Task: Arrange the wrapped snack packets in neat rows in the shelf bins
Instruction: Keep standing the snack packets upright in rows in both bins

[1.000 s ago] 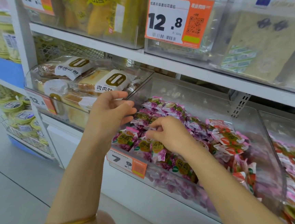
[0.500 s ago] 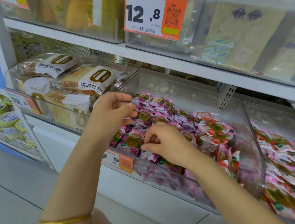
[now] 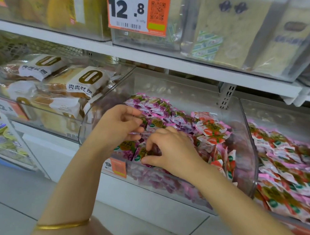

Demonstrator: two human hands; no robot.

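**Two hands working the front row of purple packets**

Both reaching into the clear middle bin [image 3: 249, 144]. Left hand [image 3: 120, 125] pinching a purple packet [image 3: 156, 123] near the stack's left edge, having dropped lower into the pile than a second ago. Right hand [image 3: 170, 152] now curling over the front-row packets [image 3: 129, 148] by the bin's lip, fingertips pressing rather than clearly grasping. Looking like straightening of the front row. Purple wrappers glossy, crinkled, standing roughly upright; red packets [image 3: 213, 130] lying beside them, looser.
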